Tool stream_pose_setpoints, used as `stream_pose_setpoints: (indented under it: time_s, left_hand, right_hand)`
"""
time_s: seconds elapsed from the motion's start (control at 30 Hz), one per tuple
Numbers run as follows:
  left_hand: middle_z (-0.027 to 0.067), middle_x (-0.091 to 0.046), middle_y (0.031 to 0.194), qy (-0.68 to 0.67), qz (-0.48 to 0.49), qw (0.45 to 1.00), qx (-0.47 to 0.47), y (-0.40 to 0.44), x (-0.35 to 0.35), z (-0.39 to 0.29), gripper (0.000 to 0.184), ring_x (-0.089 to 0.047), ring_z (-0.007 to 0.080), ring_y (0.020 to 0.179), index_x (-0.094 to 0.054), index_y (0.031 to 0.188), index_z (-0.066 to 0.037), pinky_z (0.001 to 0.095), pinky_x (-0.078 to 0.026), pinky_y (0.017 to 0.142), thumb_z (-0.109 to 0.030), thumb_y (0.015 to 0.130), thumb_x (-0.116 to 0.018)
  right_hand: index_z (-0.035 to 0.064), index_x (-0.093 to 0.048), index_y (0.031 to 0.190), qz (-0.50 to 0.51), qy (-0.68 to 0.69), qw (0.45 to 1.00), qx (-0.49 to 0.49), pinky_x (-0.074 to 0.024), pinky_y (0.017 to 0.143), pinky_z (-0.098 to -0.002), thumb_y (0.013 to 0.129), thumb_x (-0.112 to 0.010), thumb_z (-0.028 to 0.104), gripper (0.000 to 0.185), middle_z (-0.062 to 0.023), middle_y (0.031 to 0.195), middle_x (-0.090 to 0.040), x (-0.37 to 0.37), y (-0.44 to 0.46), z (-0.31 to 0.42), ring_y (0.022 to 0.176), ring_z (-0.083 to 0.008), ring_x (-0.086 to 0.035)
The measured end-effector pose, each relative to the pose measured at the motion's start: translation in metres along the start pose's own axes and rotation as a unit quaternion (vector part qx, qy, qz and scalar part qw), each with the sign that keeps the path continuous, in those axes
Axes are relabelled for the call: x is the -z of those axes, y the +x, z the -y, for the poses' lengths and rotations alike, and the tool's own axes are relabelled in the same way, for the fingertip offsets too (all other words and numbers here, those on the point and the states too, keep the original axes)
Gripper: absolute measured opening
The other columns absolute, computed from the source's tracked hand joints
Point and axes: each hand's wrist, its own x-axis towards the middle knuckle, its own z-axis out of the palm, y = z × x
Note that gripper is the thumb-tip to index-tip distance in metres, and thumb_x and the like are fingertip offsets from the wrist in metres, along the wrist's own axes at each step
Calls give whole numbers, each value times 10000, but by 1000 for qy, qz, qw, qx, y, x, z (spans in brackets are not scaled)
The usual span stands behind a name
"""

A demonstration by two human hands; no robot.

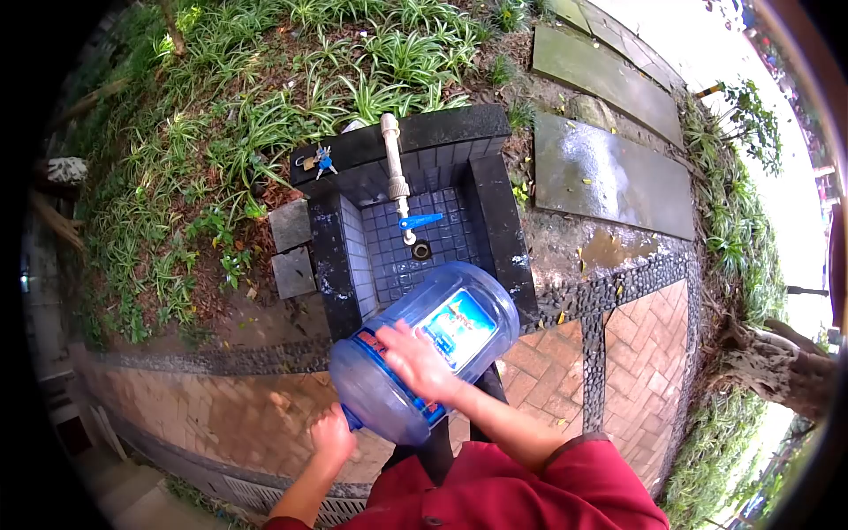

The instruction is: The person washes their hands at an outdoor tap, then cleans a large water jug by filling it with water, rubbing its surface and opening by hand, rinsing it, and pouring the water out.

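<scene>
A person in a dark red shirt (495, 490) steadies a large translucent blue water-cooler bottle (424, 311) at the near side of a black-rimmed, tiled outdoor sink (499, 208). The bottle lies on its side across the sink's near end, its base toward the sink's right wall and its neck out past the left wall; whether it touches the rim cannot be told. The left hand (331, 430), in front of the sink and to its left, has its fingers curled tightly around the blue neck (352, 418). The right hand (413, 360) lies palm-down against the bottle's side by the printed label (461, 329), its fingers extended; blur hides whether they are spread or together. Inside the sink, a tap pipe (395, 163) with a blue lever (421, 221) ends in a spout near the round drain (421, 251). A bunch of keys (326, 162) and a small padlock (308, 163) rest on the sink's back ledge, at its left end. Leafy plants (283, 115) grow behind and left of the sink, wet stone slabs (609, 177) lie to its right, and herringbone brick paving (552, 375) runs along its near side.
</scene>
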Motion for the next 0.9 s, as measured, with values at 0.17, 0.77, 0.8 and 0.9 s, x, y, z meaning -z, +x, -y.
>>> stream_pose_setpoints:
  time_s: [0.17, 0.77, 0.8, 0.9]
  left_hand:
    - [146, -618, 836, 10, -6, 1000, -16, 6, -11, 14, 375, -634, 303, 766, -497, 897, -50, 401, -524, 697, -148, 614, -721]
    - [122, -600, 851, 31, -99, 987, -125, 25, 37, 9, 391, -592, 273, 804, -515, 936, -34, 378, -452, 713, -114, 598, -692]
    - [121, -598, 852, 24, -98, 987, -125, 25, 39, 9, 407, -590, 268, 811, -516, 952, -28, 373, -450, 716, -118, 596, -692]
    - [102, -581, 836, 54, -133, 980, -141, 25, 49, 6, 413, -575, 249, 806, -525, 999, -16, 363, -441, 726, -131, 628, -666]
  right_hand:
    - [160, -484, 1292, -34, -224, 974, -18, -190, 1085, -541, 880, -512, 280, 431, -124, 1369, -418, 38, 7, -70, 1316, -378, -296]
    - [124, -373, 1358, -8, -106, 993, -45, -159, 1085, -536, 906, -482, 389, 536, -127, 1421, -340, 25, -19, -14, 1358, -401, -188]
    - [132, -400, 1340, -18, -104, 993, -45, -164, 1083, -541, 905, -478, 386, 510, -130, 1403, -364, 24, -7, -16, 1351, -406, -203]
    - [123, -525, 1227, 0, -149, 986, -80, -188, 1072, -556, 907, -456, 367, 409, -145, 1306, -477, 14, 40, -40, 1310, -395, -298]
